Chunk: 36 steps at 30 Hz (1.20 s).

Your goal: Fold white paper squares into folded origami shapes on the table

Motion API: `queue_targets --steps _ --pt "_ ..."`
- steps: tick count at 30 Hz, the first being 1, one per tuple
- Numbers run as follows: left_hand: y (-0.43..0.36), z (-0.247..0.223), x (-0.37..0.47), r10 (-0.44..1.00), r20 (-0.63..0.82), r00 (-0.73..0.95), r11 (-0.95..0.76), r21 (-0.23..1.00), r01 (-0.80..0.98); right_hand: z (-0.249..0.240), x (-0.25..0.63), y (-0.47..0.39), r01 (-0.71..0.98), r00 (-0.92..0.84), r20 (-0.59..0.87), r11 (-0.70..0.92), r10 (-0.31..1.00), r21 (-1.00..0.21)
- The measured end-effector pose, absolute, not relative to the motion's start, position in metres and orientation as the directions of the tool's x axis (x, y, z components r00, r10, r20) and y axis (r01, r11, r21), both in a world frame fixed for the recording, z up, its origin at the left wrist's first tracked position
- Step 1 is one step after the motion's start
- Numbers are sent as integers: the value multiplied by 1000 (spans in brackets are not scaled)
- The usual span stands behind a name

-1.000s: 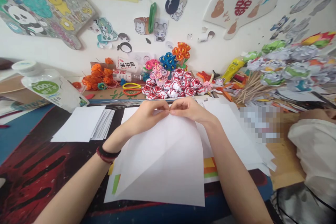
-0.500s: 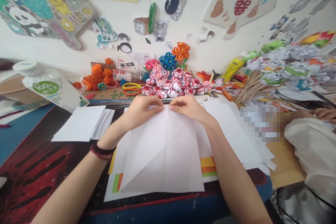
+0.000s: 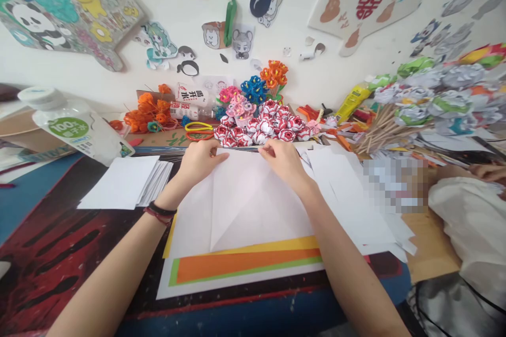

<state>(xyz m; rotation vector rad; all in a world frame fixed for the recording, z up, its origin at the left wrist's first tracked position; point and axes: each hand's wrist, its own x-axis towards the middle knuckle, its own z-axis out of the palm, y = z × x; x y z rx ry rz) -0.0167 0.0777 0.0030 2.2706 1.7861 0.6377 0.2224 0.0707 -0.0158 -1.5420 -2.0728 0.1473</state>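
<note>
A white sheet of paper (image 3: 249, 200) with crease lines lies over a stack of papers on the desk. At its far left edge my left hand (image 3: 201, 161) is closed, thumb out against the curled fingers, gripping the paper. My right hand (image 3: 285, 164) pinches the far edge of the same sheet farther right, with its thumb and fingers together. Below the sheet show a yellow sheet (image 3: 276, 245), an orange sheet (image 3: 245, 267) and a white bottom sheet (image 3: 205, 288).
A stack of white paper (image 3: 118, 184) and a bottle (image 3: 79, 126) stand at left. More white sheets (image 3: 348, 195) lie at right. Red-and-white paper flowers (image 3: 264, 126) sit along the wall. A person's pale sleeve (image 3: 462, 221) is at far right.
My hands have moved apart, the left one leftward. The creased sheet has shifted, its near edge now farther from me, and more of the yellow, orange and green sheets shows.
</note>
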Motion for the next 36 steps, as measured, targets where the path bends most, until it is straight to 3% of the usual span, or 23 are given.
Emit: queue_targets --steps 3,7,12,24,29,33,36 --pt "79 -4 -15 967 199 161 -233 417 879 -31 213 76 903 -136 265 229 955 -364" --pt "79 -9 -17 994 70 88 -109 411 905 -47 201 82 958 -57 243 121 968 -259" --pt "80 -16 -22 996 42 73 -84 403 911 -51 198 83 973 -78 232 125 970 -196" --pt "69 -15 -28 994 40 98 -106 444 890 -49 200 81 977 -80 204 117 976 -175" --pt "56 -12 -32 995 33 97 -99 547 831 -49 200 81 977 -86 245 130 966 -168" --pt "36 -9 -27 995 -74 61 4 665 746 -47 198 78 980 -73 252 116 965 -161" --pt "21 -7 -23 985 -152 84 39 665 746 -47 196 76 988 -63 232 94 971 -123"
